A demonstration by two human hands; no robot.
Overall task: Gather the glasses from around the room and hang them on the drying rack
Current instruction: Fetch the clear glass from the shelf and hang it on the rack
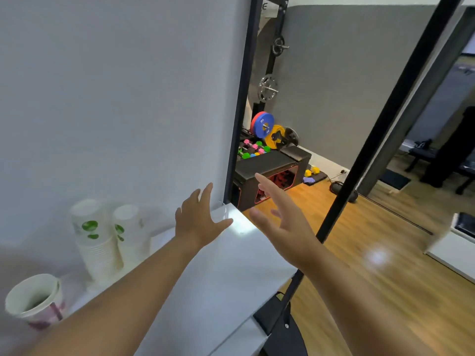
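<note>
I have both bare arms stretched forward, forearms running up from the bottom of the view. My left hand (199, 222) is out ahead over the far end of the white counter (218, 278), back of the hand toward me, fingers (207, 194) spread and pointing up and away, thumb splayed out to the right. It grips nothing. My right hand (280, 217) reaches out just past the counter's right edge, turned edge-on with the palm facing left toward the other hand, fingers extended and loosely apart, thumb low. It too is empty. The two hands sit near each other, apart, at almost the same reach.
</note>
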